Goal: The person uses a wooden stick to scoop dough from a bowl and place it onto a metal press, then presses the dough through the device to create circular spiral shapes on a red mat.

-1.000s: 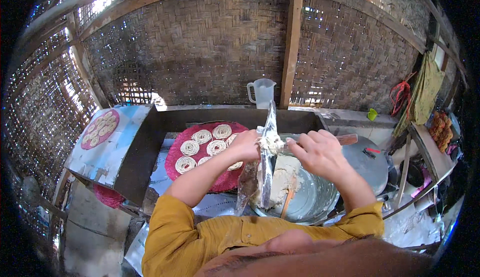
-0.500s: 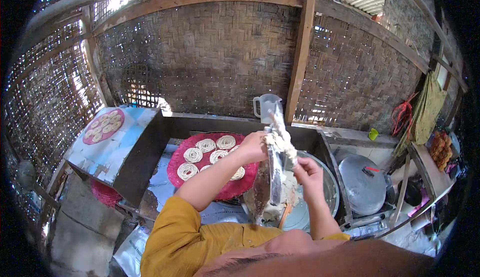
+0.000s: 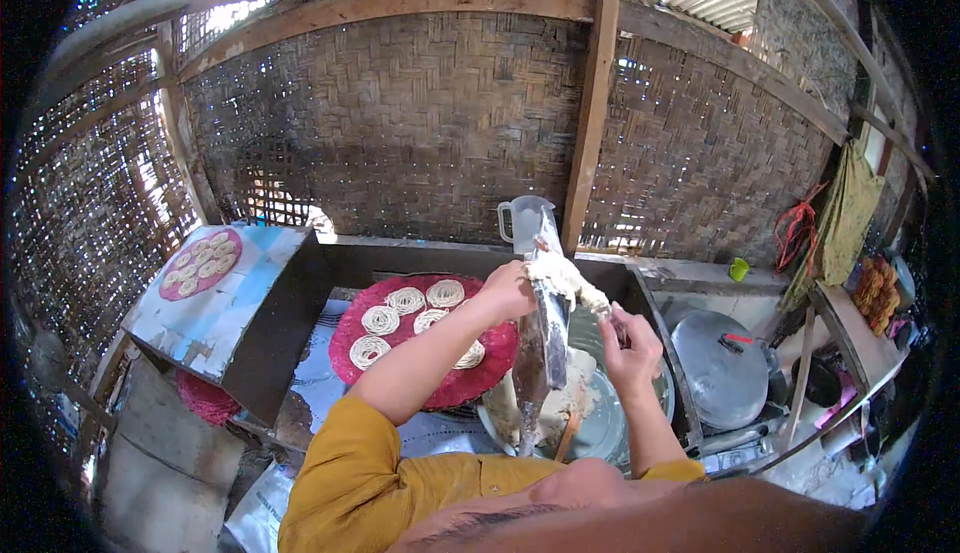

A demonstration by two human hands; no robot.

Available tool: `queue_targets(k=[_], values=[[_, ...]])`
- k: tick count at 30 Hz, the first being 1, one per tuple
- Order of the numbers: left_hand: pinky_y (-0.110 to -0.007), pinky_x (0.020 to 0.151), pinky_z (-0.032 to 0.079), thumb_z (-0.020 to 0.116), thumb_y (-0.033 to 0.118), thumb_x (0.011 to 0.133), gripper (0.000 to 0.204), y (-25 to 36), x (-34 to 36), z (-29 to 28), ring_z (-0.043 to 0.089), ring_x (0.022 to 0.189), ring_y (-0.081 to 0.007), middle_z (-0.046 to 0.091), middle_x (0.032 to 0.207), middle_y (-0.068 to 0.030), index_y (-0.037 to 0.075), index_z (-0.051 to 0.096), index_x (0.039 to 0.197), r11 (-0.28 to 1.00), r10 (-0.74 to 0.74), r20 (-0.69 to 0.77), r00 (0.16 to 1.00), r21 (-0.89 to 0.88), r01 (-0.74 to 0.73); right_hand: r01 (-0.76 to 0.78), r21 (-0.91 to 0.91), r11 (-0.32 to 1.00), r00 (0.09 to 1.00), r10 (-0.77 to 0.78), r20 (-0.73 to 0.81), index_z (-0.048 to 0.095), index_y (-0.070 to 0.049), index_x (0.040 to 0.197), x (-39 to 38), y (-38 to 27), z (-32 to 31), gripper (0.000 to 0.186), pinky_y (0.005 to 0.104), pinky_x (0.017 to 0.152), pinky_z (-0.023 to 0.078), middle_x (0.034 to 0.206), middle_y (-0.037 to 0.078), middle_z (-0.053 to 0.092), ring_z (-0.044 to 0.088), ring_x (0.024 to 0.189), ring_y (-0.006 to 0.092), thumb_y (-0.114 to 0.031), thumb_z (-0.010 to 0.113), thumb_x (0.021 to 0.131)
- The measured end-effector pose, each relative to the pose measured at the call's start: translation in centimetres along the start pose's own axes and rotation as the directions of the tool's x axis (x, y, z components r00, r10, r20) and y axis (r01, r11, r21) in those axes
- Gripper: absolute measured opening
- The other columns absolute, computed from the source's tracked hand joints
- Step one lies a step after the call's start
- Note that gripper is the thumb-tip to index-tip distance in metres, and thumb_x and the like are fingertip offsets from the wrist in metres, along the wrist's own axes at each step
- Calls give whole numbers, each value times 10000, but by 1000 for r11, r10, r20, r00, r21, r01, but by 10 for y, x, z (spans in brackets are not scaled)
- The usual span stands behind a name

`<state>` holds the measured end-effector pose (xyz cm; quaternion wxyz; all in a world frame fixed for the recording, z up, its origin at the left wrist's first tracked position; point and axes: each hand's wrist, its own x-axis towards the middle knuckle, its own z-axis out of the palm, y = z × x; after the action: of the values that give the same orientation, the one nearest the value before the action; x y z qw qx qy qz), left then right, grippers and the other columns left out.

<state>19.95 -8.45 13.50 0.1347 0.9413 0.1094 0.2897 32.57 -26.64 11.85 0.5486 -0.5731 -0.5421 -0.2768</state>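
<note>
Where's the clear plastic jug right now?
In the head view, the clear plastic jug is slightly above and right of centre, beyond the left hand, in front of the woven wall and just left of the upright wooden post.

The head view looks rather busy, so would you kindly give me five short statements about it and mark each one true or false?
1. The left hand holds the metal tool. True.
2. The metal tool is free of dough. False: dough is heaped on its upper part, near both hands.
3. The red mesh lies to the right of the bowl. False: it lies to the left.
4. Pale coils rest on the red mesh. True.
5. The green cup stands to the left of the pitcher. False: the green cup is to the right of the pitcher.
</note>
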Motion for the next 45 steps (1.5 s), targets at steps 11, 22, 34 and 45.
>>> queue_targets(k=[11, 22, 34, 45], values=[[-276, 757, 414, 541, 210, 742, 237, -7, 30, 18, 534, 826, -141, 596, 896, -60, 43, 582, 906, 855, -291, 303, 907, -344, 389, -511, 465, 723, 859, 410, 306, 593, 3, 875, -34, 18, -22, 184, 192, 441, 370, 659, 0, 566, 462, 507, 47, -74, 640, 714], [-343, 632, 437, 631, 289, 552, 301, 39, 46, 8, 574, 729, -255, 607, 789, -116, 121, 624, 802, 964, -265, 553, 790, 128, 234, -753, 361, 550, 655, 570, 496, 588, 2, 895, -23, 65, -36, 192, 191, 568, 396, 743, 6, 576, 493, 629, 51, -94, 619, 731], [-304, 688, 447, 713, 271, 563, 446, -33, 12, -5, 574, 789, -185, 611, 865, -99, 49, 598, 932, 906, -195, 447, 873, -260, 335, -869, 271, 413, 477, 561, 677, 600, -16, 872, -25, 78, -74, 205, 203, 551, 394, 715, 13, 596, 503, 628, 58, -120, 627, 696], [-431, 847, 430, 735, 37, 492, 448, -51, -60, -129, 572, 720, -253, 506, 833, -68, 41, 554, 902, 13, 100, -230, 968, -972, -233, 310, -410, 858, -50, 445, 894, 606, -74, 922, -116, 77, 49, 289, 378, 730, 456, 900, 179, 590, 560, 857, 336, -276, 532, 729]])
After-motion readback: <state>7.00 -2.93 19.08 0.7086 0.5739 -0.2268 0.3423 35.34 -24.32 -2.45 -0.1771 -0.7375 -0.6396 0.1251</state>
